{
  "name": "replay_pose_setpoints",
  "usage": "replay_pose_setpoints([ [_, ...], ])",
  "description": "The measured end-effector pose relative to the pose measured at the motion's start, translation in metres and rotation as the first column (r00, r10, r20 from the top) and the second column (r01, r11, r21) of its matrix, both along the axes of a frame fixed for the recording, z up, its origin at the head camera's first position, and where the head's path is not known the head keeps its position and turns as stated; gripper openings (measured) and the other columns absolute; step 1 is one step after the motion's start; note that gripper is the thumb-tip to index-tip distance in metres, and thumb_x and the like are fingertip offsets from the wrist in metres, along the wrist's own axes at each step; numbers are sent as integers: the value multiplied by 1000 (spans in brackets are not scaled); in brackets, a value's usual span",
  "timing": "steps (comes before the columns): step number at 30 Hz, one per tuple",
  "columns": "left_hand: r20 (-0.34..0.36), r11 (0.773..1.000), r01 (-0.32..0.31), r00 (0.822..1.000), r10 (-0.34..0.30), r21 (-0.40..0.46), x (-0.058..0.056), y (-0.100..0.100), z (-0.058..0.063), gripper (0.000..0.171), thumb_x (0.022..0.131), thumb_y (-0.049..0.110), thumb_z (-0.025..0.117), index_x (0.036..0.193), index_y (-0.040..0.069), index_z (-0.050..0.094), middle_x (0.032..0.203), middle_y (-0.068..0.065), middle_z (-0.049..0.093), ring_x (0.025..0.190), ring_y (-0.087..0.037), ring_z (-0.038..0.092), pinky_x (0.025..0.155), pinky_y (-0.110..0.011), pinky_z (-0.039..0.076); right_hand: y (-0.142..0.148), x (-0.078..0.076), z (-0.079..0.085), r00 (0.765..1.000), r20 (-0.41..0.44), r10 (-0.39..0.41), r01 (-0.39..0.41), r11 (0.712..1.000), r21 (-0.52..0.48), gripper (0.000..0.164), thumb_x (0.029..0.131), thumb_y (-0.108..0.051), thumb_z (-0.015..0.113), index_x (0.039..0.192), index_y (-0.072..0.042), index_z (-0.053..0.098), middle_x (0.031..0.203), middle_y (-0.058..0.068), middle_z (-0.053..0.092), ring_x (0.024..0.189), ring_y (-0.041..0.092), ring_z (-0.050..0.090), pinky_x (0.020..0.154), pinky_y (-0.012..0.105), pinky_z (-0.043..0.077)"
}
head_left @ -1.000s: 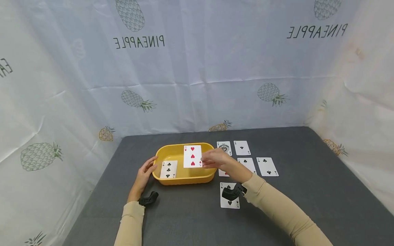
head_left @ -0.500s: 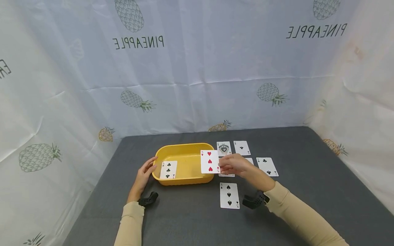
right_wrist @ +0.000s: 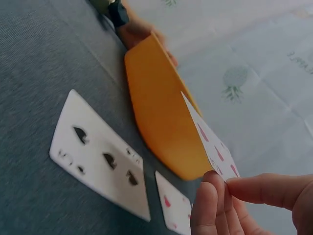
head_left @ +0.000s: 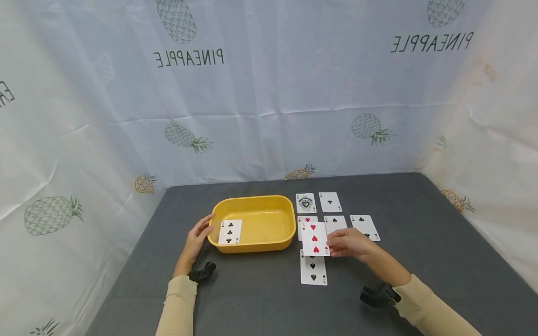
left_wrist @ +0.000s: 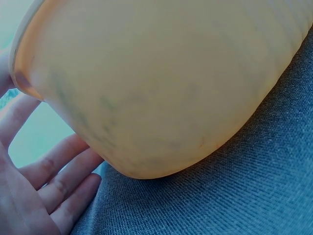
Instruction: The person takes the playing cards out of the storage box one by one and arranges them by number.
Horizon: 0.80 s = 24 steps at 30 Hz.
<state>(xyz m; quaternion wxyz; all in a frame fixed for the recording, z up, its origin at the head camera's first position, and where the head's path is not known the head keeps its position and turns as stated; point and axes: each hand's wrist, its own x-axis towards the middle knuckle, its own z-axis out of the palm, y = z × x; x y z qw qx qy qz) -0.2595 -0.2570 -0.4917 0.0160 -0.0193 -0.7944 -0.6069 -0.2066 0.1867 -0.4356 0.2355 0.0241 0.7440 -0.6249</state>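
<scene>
My right hand (head_left: 352, 243) pinches the three of hearts (head_left: 315, 239) by its right edge between thumb and fingers. The right wrist view shows that card tilted up off the table. In the head view it overlaps the top of the three of spades (head_left: 313, 274) and part of a heart card (head_left: 307, 220) behind. My left hand (head_left: 196, 235) holds the left end of a yellow plastic tub (head_left: 252, 247), thumb at its rim and other fingers along the outer wall (left_wrist: 146, 98). Inside the tub, at its left, lies the three of clubs (head_left: 230, 232).
Right of the tub, an ace of spades (head_left: 305, 203) and ace of clubs (head_left: 330, 202) lie at the back. A spade card (head_left: 335, 224) and the two of clubs (head_left: 364, 227) lie in the row before them. A pineapple-print curtain (head_left: 269, 93) stands behind the dark grey tabletop (head_left: 260, 298).
My right hand has carried the three of hearts from over the tub to the right and nearer me, above the laid-out cards. My left hand has stayed on the tub.
</scene>
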Motion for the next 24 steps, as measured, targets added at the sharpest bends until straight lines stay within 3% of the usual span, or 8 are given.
replay_pose_setpoints([
  [9, 14, 1000, -8, 1000, 8, 8, 1, 1, 0, 44, 100, 21, 52, 142, 12, 47, 143, -16, 49, 104, 12, 49, 89, -2, 36, 30, 15, -17, 999, -12, 51, -50, 998, 40, 25, 90, -8, 61, 106, 11, 61, 75, -5, 64, 67, 5, 62, 66, 22, 57],
  [17, 39, 1000, -1, 999, 1, 8, 17, 10, 28, 43, 99, 15, 51, 142, 6, 46, 143, -21, 49, 105, 8, 51, 88, -2, 37, 54, 26, -32, 999, 7, 34, -34, 999, 38, 27, 90, -8, 61, 107, 13, 61, 74, -7, 66, 66, 4, 63, 64, 20, 56],
  [24, 41, 1000, -2, 999, 2, 12, 16, 10, 27, 43, 99, 14, 51, 142, 6, 46, 144, -20, 49, 107, 6, 51, 87, -2, 37, 69, 32, -35, 999, 18, 32, -33, 997, 64, 33, 90, -10, 64, 110, 16, 60, 74, -7, 67, 67, 3, 64, 65, 20, 56],
])
